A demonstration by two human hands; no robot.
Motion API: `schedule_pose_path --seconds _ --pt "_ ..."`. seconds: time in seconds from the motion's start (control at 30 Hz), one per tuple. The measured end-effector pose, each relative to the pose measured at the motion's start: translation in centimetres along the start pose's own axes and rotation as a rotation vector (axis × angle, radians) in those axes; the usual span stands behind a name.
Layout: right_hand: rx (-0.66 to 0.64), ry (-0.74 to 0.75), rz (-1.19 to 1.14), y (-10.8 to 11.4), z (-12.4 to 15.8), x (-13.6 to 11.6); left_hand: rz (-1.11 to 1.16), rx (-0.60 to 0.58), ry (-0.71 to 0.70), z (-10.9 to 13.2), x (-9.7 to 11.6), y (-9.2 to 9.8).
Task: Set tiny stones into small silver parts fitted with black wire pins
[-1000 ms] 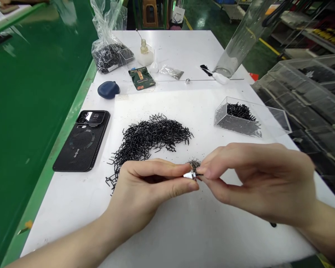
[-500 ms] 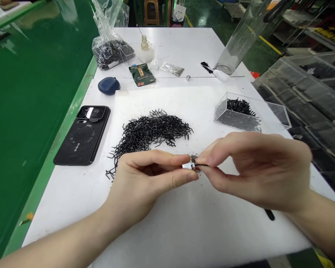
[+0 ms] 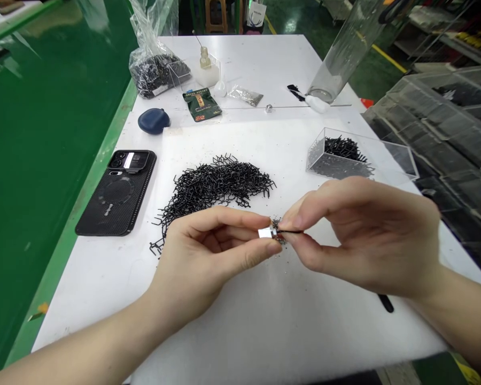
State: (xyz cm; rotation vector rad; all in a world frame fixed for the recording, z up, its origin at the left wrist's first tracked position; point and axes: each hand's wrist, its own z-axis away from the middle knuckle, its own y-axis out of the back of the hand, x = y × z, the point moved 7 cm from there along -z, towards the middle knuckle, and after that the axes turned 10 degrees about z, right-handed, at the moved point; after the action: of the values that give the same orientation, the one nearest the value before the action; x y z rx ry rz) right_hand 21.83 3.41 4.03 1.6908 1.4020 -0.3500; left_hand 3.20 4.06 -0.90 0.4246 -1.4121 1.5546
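Observation:
My left hand pinches a small white-and-silver part between thumb and fingertips. My right hand meets it from the other side, with a thin black wire held between thumb and forefinger. The wire's end sits at the small part, and fine dark specks cluster around the join. Behind my left hand lies a loose heap of bent black wire pieces on a white sheet. My fingers hide part of the small piece.
A clear acrylic box of black pieces stands right of the heap. A phone in a black case lies to the left. Farther back are a plastic bag of black parts, a blue case, a green pouch and a clear tube.
The table and hands have slid upward in the picture as the view shifted. My hands stay together on the small part, and more of the black wire now shows.

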Motion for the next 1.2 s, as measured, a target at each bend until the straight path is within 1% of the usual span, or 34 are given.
schedule_pose_path --seconds 0.07,0.13,0.17,0.23,0.3,0.37,0.43,0.5,0.57,0.7,0.77,0.83,0.9,1.0,1.07,1.17,1.2 --pt "0.032 -0.023 -0.020 0.3 -0.2 0.1 0.005 -0.004 -0.004 -0.1 -0.1 0.0" --pt "0.093 -0.086 -0.053 0.9 -0.6 0.5 -0.014 0.000 -0.036 -0.2 -0.1 0.1" --pt "0.126 -0.137 -0.073 1.3 -0.7 0.9 -0.039 -0.001 -0.069 -0.2 0.0 0.2" --pt "0.173 -0.238 -0.107 1.8 -0.9 1.9 -0.119 -0.033 -0.193 0.0 0.6 0.2" --pt "0.187 -0.300 -0.121 2.0 -1.0 2.6 -0.267 -0.132 -0.382 0.8 1.5 -0.5" --pt "0.186 -0.301 -0.123 2.2 -1.1 2.9 -0.484 -0.285 -0.576 1.9 2.3 -1.7" --pt "0.182 -0.283 -0.124 2.2 -1.0 3.0 -0.705 -0.439 -0.714 3.0 2.2 -2.8" --pt "0.180 -0.270 -0.126 2.1 -1.0 3.0 -0.865 -0.538 -0.764 3.6 1.4 -3.3" --pt "0.180 -0.268 -0.125 2.1 -0.9 3.0 -0.956 -0.582 -0.772 3.7 0.5 -3.3" --pt "0.163 -0.272 -0.150 1.9 -1.0 3.0 -1.006 -0.570 -0.761 3.5 -1.1 -2.5" --pt "0.150 -0.273 -0.178 1.7 -1.1 3.0 -1.012 -0.562 -0.755 3.6 -1.4 -2.2" --pt "0.140 -0.282 -0.195 1.6 -1.0 3.0 -1.015 -0.526 -0.773 3.9 -1.0 -2.0" --pt "0.129 -0.291 -0.200 1.5 -1.0 3.0 -1.027 -0.452 -0.786 3.9 -0.2 -1.9" --pt "0.117 -0.291 -0.206 1.3 -0.8 2.8 -0.963 -0.346 -0.822 4.0 1.2 -1.6" --pt "0.107 -0.287 -0.206 1.2 -0.7 2.7 -0.892 -0.324 -0.799 3.8 1.7 -1.4" --pt "0.095 -0.289 -0.211 1.0 -0.7 2.6 -0.841 -0.347 -0.729 3.4 1.5 -1.4" --pt "0.092 -0.292 -0.212 1.0 -0.7 2.7 -0.829 -0.356 -0.730 3.5 1.5 -1.5"
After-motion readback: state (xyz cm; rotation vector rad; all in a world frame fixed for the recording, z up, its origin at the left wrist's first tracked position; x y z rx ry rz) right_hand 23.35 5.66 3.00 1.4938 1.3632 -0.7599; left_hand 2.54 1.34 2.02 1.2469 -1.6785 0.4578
